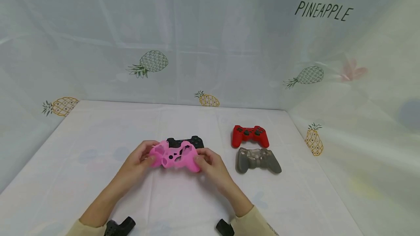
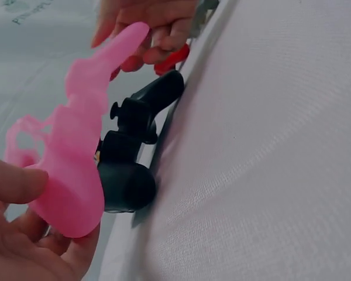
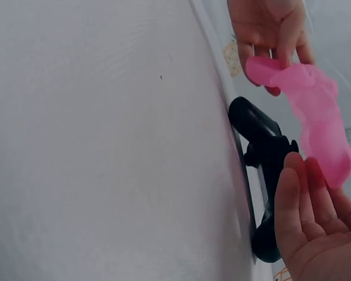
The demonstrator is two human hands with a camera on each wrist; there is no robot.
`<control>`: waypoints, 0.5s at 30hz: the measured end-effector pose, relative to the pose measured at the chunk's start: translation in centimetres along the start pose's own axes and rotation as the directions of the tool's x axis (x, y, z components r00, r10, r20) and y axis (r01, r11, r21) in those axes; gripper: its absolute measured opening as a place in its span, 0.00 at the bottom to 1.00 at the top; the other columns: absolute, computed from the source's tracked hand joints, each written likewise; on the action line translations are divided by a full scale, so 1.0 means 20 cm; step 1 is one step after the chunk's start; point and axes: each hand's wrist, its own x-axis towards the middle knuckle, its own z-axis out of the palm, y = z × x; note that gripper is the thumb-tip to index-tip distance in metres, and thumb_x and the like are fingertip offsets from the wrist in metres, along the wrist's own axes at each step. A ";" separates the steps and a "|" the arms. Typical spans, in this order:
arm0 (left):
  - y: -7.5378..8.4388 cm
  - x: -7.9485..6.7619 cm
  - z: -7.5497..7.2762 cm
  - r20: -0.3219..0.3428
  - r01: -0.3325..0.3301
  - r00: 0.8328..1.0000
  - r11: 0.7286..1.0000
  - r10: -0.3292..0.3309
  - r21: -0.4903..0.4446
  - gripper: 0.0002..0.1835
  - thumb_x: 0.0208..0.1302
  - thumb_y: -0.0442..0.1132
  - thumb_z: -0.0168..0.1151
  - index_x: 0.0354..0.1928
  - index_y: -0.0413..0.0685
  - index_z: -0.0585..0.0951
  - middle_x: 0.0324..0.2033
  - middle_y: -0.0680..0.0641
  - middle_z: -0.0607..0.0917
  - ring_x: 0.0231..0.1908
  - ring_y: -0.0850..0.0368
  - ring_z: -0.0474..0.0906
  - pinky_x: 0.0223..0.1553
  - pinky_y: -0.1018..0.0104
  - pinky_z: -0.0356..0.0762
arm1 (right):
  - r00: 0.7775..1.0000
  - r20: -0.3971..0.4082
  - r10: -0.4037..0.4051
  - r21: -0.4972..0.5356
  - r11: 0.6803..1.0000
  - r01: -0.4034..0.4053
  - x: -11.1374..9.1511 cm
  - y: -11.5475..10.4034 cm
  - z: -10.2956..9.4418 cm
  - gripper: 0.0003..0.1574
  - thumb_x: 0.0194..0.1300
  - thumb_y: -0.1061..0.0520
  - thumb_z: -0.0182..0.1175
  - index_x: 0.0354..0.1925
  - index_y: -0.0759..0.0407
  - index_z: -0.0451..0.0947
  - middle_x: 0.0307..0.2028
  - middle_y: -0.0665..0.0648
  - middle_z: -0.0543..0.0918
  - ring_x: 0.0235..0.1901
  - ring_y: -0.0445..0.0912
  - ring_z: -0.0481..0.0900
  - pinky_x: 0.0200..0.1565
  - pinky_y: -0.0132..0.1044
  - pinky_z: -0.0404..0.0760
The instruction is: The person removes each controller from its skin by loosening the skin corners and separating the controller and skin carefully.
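Observation:
A soft pink game controller cover [image 1: 189, 162], with cut-out holes, is held up between both hands. My left hand [image 1: 139, 159] pinches its left grip, thumb on the near side and fingers underneath, as the left wrist view shows on the cover [image 2: 76, 187]. With thumb and fingers, my right hand [image 1: 212, 165] holds the right grip; in the right wrist view its fingers lie along the underside of the cover [image 3: 322, 123]. Just behind and below, a black game controller [image 1: 197, 141] lies on the table, partly hidden by the cover. The cover appears apart from it.
To the right lie a red game controller [image 1: 237, 139] and, nearer, a grey one [image 1: 243, 161] with a translucent-looking middle. A white cloth covers the table [image 1: 98, 130]. Pineapple-print curtains [image 1: 213, 46] stand behind and at the sides. Black wrist devices [image 1: 121, 225] sit by both sleeves.

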 end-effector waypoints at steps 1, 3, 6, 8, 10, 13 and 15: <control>0.00 0.00 0.00 0.015 0.003 1.000 1.000 -0.003 0.003 0.21 0.81 0.34 0.56 0.71 0.55 0.73 0.57 0.45 0.84 0.56 0.50 0.79 0.54 0.73 0.76 | 1.000 0.003 0.005 -0.002 1.000 -0.005 0.00 0.00 0.00 0.19 0.78 0.52 0.62 0.61 0.60 0.81 0.44 0.56 0.88 0.44 0.43 0.82 0.47 0.31 0.81; 0.00 0.00 0.00 0.041 0.016 0.999 1.000 -0.016 -0.007 0.20 0.80 0.36 0.58 0.69 0.55 0.73 0.54 0.46 0.86 0.52 0.50 0.80 0.52 0.70 0.76 | 1.000 0.010 0.001 0.004 1.000 -0.002 0.00 -0.01 0.01 0.18 0.79 0.52 0.63 0.60 0.61 0.80 0.43 0.56 0.89 0.42 0.43 0.82 0.45 0.31 0.80; 0.00 0.00 0.00 0.049 0.025 0.998 1.000 -0.025 0.011 0.20 0.80 0.39 0.61 0.69 0.54 0.72 0.53 0.47 0.87 0.49 0.53 0.81 0.50 0.69 0.76 | 1.000 0.012 -0.010 0.012 1.000 0.010 0.00 -0.01 0.01 0.16 0.78 0.56 0.63 0.58 0.61 0.79 0.41 0.56 0.88 0.40 0.43 0.81 0.43 0.30 0.80; 0.00 0.00 0.00 0.043 0.024 0.999 0.999 -0.025 0.028 0.22 0.80 0.41 0.62 0.70 0.52 0.70 0.56 0.46 0.87 0.50 0.55 0.82 0.50 0.70 0.77 | 1.000 0.005 -0.014 0.019 1.000 0.014 0.01 -0.01 0.01 0.15 0.78 0.58 0.63 0.58 0.62 0.77 0.41 0.56 0.87 0.39 0.44 0.80 0.41 0.30 0.80; 0.00 0.00 0.00 0.036 0.024 0.999 0.999 -0.026 0.034 0.24 0.80 0.41 0.60 0.72 0.50 0.68 0.58 0.44 0.85 0.51 0.56 0.83 0.50 0.71 0.77 | 1.000 -0.005 -0.009 0.032 0.999 0.009 0.01 -0.01 0.02 0.15 0.78 0.59 0.62 0.58 0.62 0.76 0.41 0.56 0.86 0.38 0.44 0.80 0.40 0.29 0.79; 0.01 0.00 -0.01 0.027 0.042 0.999 0.999 -0.043 0.024 0.26 0.81 0.41 0.60 0.74 0.50 0.65 0.60 0.42 0.84 0.54 0.53 0.84 0.51 0.72 0.78 | 1.000 -0.016 -0.005 0.062 0.998 0.006 0.01 -0.01 0.02 0.15 0.78 0.61 0.61 0.58 0.64 0.73 0.41 0.59 0.87 0.38 0.44 0.80 0.42 0.29 0.79; 0.01 0.00 -0.01 0.017 0.059 0.998 0.998 -0.060 0.035 0.28 0.81 0.41 0.60 0.76 0.51 0.64 0.60 0.43 0.84 0.56 0.51 0.83 0.53 0.70 0.78 | 1.000 -0.017 -0.011 0.066 0.998 0.012 0.02 -0.01 0.02 0.15 0.78 0.62 0.61 0.59 0.65 0.73 0.42 0.60 0.88 0.39 0.43 0.80 0.44 0.29 0.79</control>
